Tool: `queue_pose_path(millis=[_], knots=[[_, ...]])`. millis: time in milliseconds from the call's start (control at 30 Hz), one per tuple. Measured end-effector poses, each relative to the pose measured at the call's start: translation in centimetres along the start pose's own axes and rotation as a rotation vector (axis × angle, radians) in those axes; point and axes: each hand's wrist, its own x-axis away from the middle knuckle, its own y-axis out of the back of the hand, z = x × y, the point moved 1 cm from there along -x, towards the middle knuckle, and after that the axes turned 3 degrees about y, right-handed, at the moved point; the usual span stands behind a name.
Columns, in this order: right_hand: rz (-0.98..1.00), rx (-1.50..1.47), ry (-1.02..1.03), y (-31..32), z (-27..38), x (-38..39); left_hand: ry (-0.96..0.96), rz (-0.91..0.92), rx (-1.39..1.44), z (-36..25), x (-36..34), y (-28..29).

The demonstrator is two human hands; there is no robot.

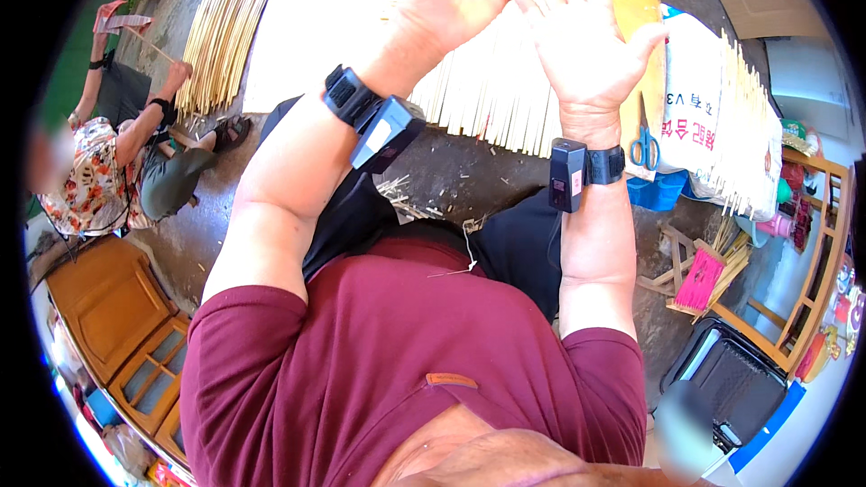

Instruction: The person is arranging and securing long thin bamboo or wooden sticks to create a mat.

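Both of my hands are raised in front of me, palms up, with nothing in them. My left hand (451, 0) has its fingers stretched toward the upper edge, and its fingertips come close to those of my right hand (586, 50). The right hand's fingers are spread, with a ring on one. Below and beyond them, a row of thin pale sticks (492, 108) lies side by side, partly washed out by glare. Blue-handled scissors (645, 146) rest on a board beside my right wrist. Each wrist wears a black strap with a small box.
At left a seated person (117, 153) holds a stick and a red-and-white strip near another row of sticks (225, 32). To the right are a white printed sack (690, 117) bearing more sticks, a blue bin (657, 190), a pink-webbed wooden stool (700, 278) and a black case (735, 383).
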Motion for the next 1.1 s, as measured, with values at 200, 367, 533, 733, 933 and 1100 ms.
queue_pose_path(millis=[200, 367, 533, 733, 933, 1100], knots=[[-0.276, 0.656, 0.18, -3.5, 1.1, -0.4, 0.061, 0.148, 0.12, -0.7, 0.5, -2.3], [0.058, -0.172, 0.08, -2.2, 3.3, 0.2, 0.069, 0.158, -0.027, -1.0, 0.8, -4.0], [-0.029, 0.244, 0.122, -2.2, 3.1, 0.4, 0.098, 0.217, -0.047, -1.5, 0.9, -3.6], [-0.069, -0.034, 0.173, -3.0, 2.6, 0.8, 0.042, 0.189, -0.052, -0.8, 1.0, -4.3], [-0.135, 0.168, 0.187, -2.0, 2.9, 0.8, -0.522, 0.036, -1.466, 2.8, 2.7, -2.1], [0.049, 0.142, 0.114, -0.7, 3.1, 0.7, -0.75, 0.372, -2.033, 5.2, 4.2, -4.6]])
